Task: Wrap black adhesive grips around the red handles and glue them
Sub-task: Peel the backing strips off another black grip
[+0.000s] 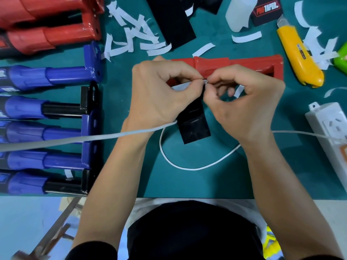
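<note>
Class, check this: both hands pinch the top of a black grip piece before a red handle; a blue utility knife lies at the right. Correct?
No: the head view shows the utility knife is yellow, not blue. The left hand and right hand do pinch the black grip piece before the red handle.

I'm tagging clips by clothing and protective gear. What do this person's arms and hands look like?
The left hand and the right hand are both bare, with no gloves, rings or watch showing. The arms are uncovered up to near the elbow. A black sleeve begins there on the left arm, at the picture's bottom edge.
</note>
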Demonstrator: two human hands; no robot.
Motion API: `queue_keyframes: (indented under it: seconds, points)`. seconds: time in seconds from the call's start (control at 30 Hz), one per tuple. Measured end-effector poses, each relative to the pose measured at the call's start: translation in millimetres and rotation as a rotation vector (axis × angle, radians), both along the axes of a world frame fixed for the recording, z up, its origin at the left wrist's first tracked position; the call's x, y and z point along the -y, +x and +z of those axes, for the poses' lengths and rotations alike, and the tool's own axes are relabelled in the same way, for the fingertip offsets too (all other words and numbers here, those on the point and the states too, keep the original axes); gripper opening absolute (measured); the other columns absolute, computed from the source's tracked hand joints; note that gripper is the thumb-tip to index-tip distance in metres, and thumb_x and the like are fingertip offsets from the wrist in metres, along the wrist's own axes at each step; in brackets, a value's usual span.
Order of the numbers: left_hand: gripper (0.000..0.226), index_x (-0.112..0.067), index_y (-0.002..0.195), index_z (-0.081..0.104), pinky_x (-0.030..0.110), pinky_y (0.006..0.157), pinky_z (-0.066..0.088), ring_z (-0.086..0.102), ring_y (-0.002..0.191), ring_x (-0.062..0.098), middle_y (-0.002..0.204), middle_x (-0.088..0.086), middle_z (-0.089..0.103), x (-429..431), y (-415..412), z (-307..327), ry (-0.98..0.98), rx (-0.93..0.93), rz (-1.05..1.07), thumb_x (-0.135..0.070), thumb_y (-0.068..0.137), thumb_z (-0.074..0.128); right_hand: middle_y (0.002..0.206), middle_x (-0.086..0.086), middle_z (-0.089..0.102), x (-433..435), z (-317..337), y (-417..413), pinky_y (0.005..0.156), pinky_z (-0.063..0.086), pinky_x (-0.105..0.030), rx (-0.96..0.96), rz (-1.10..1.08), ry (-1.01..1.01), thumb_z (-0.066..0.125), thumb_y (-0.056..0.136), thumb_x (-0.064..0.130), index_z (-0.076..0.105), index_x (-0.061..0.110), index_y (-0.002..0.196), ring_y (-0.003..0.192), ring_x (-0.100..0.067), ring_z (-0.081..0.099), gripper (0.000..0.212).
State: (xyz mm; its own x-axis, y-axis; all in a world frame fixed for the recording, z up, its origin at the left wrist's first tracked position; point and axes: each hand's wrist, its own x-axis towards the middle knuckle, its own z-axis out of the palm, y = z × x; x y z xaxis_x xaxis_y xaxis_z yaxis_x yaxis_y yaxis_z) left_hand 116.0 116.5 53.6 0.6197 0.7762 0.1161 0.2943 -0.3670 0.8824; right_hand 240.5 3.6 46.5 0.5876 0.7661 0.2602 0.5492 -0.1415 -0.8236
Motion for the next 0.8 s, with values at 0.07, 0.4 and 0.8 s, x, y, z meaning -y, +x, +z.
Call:
queue_keyframes:
  seconds: [0.07,0.4,0.8]
  points:
    - [0.018,-0.034,0.075,0.077,0.018,0.066,0.039,0.054,0.067,0.003,0.064,-0.026,0.065,0.4,0.6,0.4,0.006,0.000,-0.002,-0.017,0.077,0.078,0.068,0.001,0.069,0.4,-0.1,-0.8,0.057,0.049,-0.033,0.027,-0.009,-0.009,0.074,0.085,0.007,0.077,0.008,0.080,0.059,-0.019,0.060,0.006]
    - [0.017,-0.032,0.073,0.075,0.015,0.066,0.044,0.059,0.063,-0.001,0.066,-0.014,0.071,-0.2,0.9,4.9,-0.051,0.010,-0.060,-0.015,0.076,0.076,0.064,-0.005,0.064,-2.1,-0.1,-2.5,0.056,0.044,-0.033,0.074,-0.012,0.029,0.073,0.076,-0.002,0.071,0.004,0.070,0.057,-0.025,0.055,0.009]
    - [0.027,-0.020,0.068,0.073,0.014,0.056,0.042,0.053,0.053,-0.002,0.057,-0.008,0.066,-2.0,-2.4,11.9,-0.378,0.073,-0.199,0.007,0.074,0.070,0.060,-0.004,0.057,2.0,0.9,-1.7,0.060,0.036,-0.026,0.055,0.139,0.172,0.069,0.072,-0.008,0.067,-0.001,0.064,0.056,-0.023,0.047,0.011]
